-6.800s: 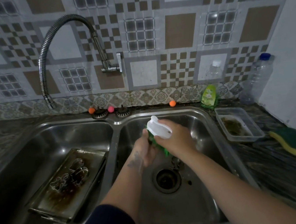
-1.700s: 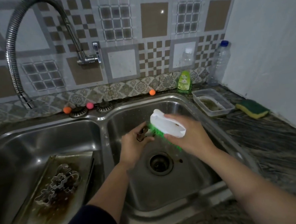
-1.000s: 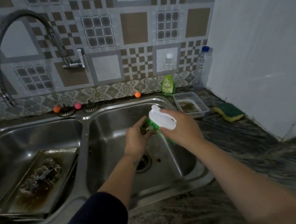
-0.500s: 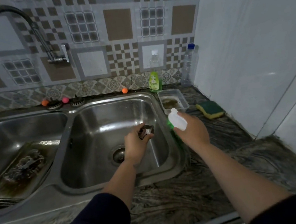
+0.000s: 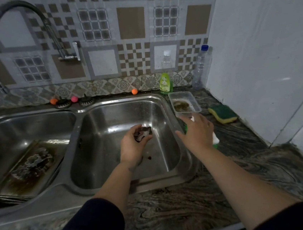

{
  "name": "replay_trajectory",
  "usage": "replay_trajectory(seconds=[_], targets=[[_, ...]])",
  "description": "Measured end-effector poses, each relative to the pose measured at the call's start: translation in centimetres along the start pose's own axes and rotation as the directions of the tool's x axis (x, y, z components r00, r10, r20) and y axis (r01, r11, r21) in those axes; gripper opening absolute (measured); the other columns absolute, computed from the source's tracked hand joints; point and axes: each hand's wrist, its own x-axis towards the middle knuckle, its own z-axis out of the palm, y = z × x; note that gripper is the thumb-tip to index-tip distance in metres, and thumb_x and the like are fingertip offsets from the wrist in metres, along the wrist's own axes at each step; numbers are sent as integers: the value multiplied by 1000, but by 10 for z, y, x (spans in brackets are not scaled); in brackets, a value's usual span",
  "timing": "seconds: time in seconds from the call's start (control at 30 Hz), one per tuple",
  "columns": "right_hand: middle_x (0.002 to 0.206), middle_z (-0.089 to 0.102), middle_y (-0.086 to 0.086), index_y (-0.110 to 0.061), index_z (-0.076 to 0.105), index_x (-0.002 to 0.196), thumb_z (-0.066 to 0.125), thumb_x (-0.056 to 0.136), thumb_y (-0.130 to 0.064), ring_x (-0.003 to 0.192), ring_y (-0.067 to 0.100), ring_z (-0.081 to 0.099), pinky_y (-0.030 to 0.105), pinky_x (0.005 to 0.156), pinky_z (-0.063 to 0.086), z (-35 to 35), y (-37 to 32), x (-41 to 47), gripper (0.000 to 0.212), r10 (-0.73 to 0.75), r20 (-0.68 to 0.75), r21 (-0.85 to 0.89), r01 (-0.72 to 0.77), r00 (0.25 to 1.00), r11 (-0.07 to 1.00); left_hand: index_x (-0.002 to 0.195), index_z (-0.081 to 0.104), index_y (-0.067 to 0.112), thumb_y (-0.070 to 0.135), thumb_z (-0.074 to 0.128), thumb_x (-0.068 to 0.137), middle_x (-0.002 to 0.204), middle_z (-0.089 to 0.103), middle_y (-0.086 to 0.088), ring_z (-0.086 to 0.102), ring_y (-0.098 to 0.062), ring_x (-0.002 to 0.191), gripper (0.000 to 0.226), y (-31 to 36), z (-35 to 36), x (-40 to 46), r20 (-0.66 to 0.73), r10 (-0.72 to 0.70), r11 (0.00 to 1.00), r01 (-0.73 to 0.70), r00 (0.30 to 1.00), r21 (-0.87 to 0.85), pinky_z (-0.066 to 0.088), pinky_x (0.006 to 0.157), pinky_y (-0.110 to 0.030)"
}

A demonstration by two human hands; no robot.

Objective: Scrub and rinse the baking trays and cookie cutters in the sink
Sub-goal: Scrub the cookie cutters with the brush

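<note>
Head view, from the left: a baking tray (image 5: 38, 164) lies tilted in the left basin (image 5: 14, 129), its long axis running from near-left to far-right, with more cookie cutters (image 5: 32, 163) piled on it. The faucet (image 5: 0, 55) spout hangs above that basin's back edge. Over the right basin (image 5: 158, 114) the left hand (image 5: 133, 146) pinches a small cookie cutter (image 5: 143, 135) in curled fingers. The right hand (image 5: 197, 134), fingers spread and nearly flat, rests over the scrub brush (image 5: 215, 141) on the counter (image 5: 193, 204) just beside the sink rim; grip unclear. Rinsing likely means carrying the cutter leftward across the divider; the left hand is nearer, with open room.
</note>
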Motion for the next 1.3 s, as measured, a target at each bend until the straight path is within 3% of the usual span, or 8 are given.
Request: replay_trajectory(seconds=[0.1, 0.27, 0.43, 0.6, 0.77, 0.97, 1.2, 1.3], targets=[[148, 37, 5, -36, 48, 136, 56, 91, -40, 138, 27, 30, 45, 109, 29, 9, -55, -6, 46, -147, 73, 57, 143, 986, 988, 126, 58, 13, 18, 78, 79, 112, 66, 0, 62, -11, 105, 51, -8, -36, 7, -72, 4, 999, -2, 997, 36, 48, 92, -20], [154, 29, 4, -35, 43, 141, 55, 92, -38, 143, 24, 22, 46, 116, 23, 49, -148, -31, 50, -278, 293, 134, 249, 915, 959, 123, 60, 11, 24, 76, 81, 108, 68, -4, 66, -17, 98, 46, -47, -134, 17, -221, -57, 987, 88, 974, 131, 52, 92, -29], [158, 22, 4, -32, 36, 145, 50, 94, -43, 146, 22, 16, 43, 117, 22, 94, -255, -53, 54, -358, 400, 226, 288, 843, 930, 102, 60, 20, 20, 79, 77, 91, 66, 4, 62, -11, 86, 32, -88, -235, 20, -175, -105, 961, 146, 979, 236, 42, 76, -16], [162, -2, 7, -25, 17, 153, 39, 97, -51, 148, 23, -7, 45, 120, 8, 135, -340, -54, 66, -384, 396, 164, 348, 834, 923, 114, 61, 16, 19, 80, 75, 103, 66, 0, 63, -15, 96, 43, -136, -305, 36, -139, -156, 932, 193, 978, 306, 50, 88, -27], [158, -23, 7, -20, 8, 154, 38, 96, -54, 145, 25, -23, 51, 117, 2, 164, -355, -58, 74, -231, 477, 15, 254, 848, 967, 122, 62, 19, 17, 81, 74, 119, 57, 0, 58, -17, 110, 52, -171, -341, 59, -34, -174, 897, 173, 984, 406, 45, 103, -31], [156, -28, 4, -22, 6, 154, 38, 95, -58, 143, 23, -26, 51, 117, 4, 159, -353, -59, 76, -215, 493, -39, 268, 843, 963, 129, 57, 22, 13, 76, 79, 144, 41, -3, 39, -23, 135, 53, -200, -346, 78, 257, -204, 798, 8, 945, 603, 28, 113, -28], [155, -30, 3, -23, 7, 154, 38, 94, -59, 143, 23, -28, 52, 116, 1, 161, -354, -58, 76, -208, 481, -75, 277, 851, 958, 137, 47, 30, 30, 75, 80, 145, 41, 0, 33, -21, 135, 64, -199, -349, 84, 275, -173, 701, -77, 946, 709, 30, 112, -38], [155, -32, 3, -24, 7, 154, 39, 94, -58, 142, 23, -29, 52, 116, -1, 159, -356, -56, 75, -208, 499, -69, 278, 841, 958, 138, 46, 29, 38, 75, 79, 145, 42, 0, 37, -20, 133, 66, -191, -357, 92, 251, -195, 747, -23, 948, 665, 35, 111, -42]])
